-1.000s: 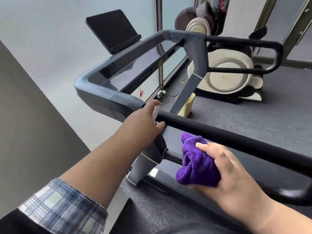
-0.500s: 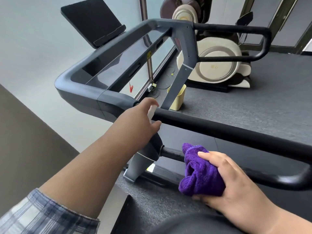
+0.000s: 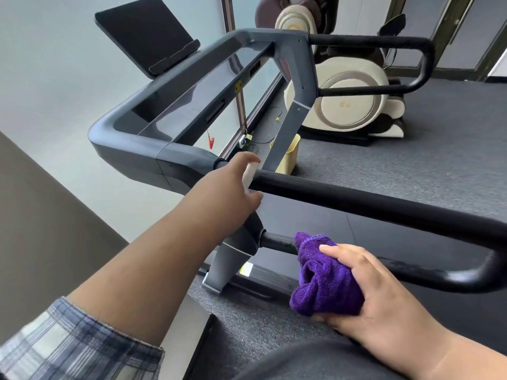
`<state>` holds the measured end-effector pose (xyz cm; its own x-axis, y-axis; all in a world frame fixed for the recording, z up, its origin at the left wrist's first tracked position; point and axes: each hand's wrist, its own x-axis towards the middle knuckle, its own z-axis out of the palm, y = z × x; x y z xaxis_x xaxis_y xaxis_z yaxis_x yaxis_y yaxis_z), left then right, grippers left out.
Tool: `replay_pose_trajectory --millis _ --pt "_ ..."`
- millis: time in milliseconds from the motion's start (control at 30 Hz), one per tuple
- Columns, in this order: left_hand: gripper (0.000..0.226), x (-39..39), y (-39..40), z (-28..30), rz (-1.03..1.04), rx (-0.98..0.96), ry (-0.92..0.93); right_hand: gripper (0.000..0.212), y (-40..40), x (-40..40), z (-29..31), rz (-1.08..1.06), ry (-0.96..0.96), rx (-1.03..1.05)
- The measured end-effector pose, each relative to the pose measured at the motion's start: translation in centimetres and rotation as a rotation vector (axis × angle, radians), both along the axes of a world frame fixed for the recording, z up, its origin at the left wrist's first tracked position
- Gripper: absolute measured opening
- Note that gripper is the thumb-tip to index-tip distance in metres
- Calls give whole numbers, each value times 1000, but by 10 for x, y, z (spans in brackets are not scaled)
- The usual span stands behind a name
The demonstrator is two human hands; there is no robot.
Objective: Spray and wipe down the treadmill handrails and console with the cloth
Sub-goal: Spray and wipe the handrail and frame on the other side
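Treadmill point(image 3: 175, 160): grey frame, dark console point(image 3: 192, 97) at its far end, tablet holder above.

Upper handrail point(image 3: 370, 204): black padded bar, long axis running from the frame corner at my left out to the right and toward me. Lower rail point(image 3: 411, 270) beneath it, looping up at the right end.

My left hand point(image 3: 233, 193): fingers curled round a small white spray bottle point(image 3: 250, 174), held right against the near end of the upper handrail.

My right hand point(image 3: 367, 281): fingers gripping the bunched purple cloth point(image 3: 323, 281), which sits at the lower rail, below the upper bar and to the right of the bottle. I judge this the nearer hand for wiping leftward along the bar.
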<state>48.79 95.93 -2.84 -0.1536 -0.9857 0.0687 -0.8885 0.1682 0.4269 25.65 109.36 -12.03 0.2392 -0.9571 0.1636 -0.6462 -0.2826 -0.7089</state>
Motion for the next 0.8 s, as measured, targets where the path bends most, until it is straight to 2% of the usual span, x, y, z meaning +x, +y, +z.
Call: replay_pose_trajectory --millis 233,500,800 --pt "54 -18 8 0 -129 -20 -38 90 9 -3 0 -29 11 1" --pt "36 -60 12 -1 -200 -44 -42 91 20 -14 -3 -67 30 23" --pt "46 -101 26 11 -340 -57 -87 92 35 -37 -6 -155 4 31"
